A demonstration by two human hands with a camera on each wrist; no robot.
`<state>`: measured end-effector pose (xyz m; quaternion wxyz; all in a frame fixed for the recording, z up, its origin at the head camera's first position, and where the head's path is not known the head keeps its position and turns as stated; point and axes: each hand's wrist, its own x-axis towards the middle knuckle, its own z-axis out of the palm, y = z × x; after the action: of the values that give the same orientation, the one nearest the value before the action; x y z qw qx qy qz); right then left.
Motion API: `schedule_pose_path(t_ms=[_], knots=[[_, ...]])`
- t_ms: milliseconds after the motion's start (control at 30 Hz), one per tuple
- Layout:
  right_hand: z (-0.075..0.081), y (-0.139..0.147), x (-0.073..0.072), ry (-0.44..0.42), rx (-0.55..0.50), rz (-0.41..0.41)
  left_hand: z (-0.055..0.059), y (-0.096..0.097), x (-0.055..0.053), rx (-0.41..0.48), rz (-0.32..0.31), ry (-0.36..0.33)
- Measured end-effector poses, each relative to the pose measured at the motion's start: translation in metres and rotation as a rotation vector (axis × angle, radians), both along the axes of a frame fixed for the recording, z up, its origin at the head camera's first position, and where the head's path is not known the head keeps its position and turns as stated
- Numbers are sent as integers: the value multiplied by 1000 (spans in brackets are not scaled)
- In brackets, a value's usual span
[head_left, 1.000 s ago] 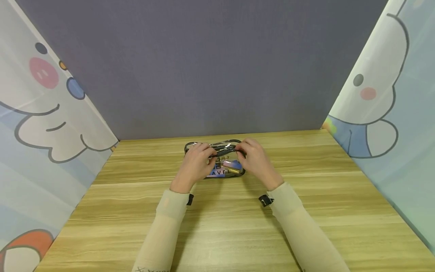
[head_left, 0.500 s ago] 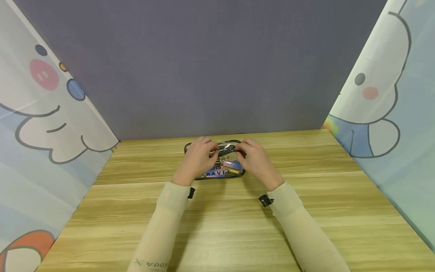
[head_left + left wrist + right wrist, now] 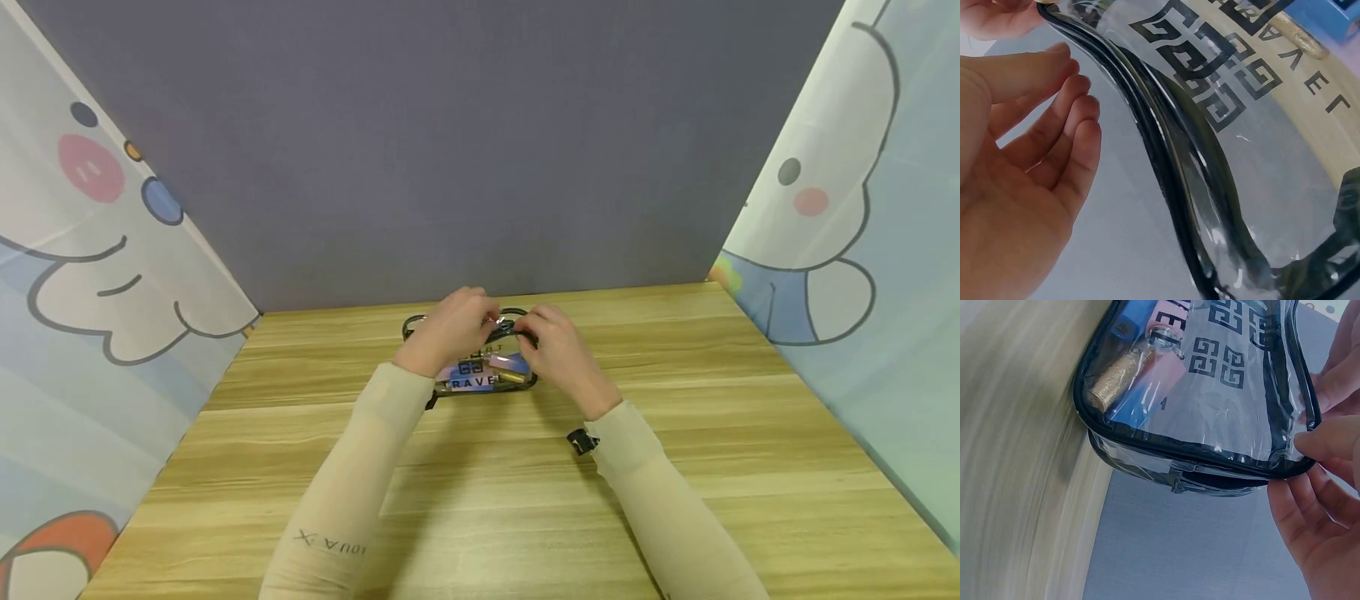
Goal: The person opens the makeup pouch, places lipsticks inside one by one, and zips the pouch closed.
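Note:
A clear toiletry bag [image 3: 467, 379] with black piping, a dark square pattern and "TRAVEL" lettering stands at the table's far side. My right hand [image 3: 558, 354] grips its upper right corner, thumb on the clear face and fingers behind in the right wrist view. Above the top edge is my left hand [image 3: 455, 329], its fingers loosely bent; in the left wrist view a small gap separates its fingertips [image 3: 1063, 56] from the black rim, and nothing shows between them. Inside the bag lie a gold-glitter cylinder [image 3: 1116, 381], a pink-and-blue bottle [image 3: 1150, 387] and a blue item [image 3: 1135, 317].
The bag stands on a wood-grain table [image 3: 495, 500]. A grey panel [image 3: 480, 150] rises behind the table's far edge, close to the bag. Cartoon-printed curtains hang at the left [image 3: 82, 333] and right [image 3: 885, 333].
My left hand has moved right and away along the bag's top edge, toward my right hand, uncovering more of the lettering. The right hand keeps its grip on the corner.

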<state>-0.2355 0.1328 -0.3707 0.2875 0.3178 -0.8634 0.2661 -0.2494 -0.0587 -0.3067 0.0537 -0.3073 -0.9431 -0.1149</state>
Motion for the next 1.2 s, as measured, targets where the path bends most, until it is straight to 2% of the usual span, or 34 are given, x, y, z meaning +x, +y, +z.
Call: schedule_pose_path(t_ms=[200,300,533,767,933,1200], knots=[[0,0,1,-8,6,-3,3,8,-8,-42,-23,-80],[1,0,2,-9,9,-2,3,11,-10,-59,-18,-94],[1,0,1,9,15,-8,3,19,-12,-105,-5,-70],[-1,-1,1,-8,33,-11,1,20,-16,-124,-2,-20],[0,-1,2,-1,22,-7,2,22,-14,-137,44,-1],[0,-2,4,4,24,-13,4,27,-13,-151,102,-30]])
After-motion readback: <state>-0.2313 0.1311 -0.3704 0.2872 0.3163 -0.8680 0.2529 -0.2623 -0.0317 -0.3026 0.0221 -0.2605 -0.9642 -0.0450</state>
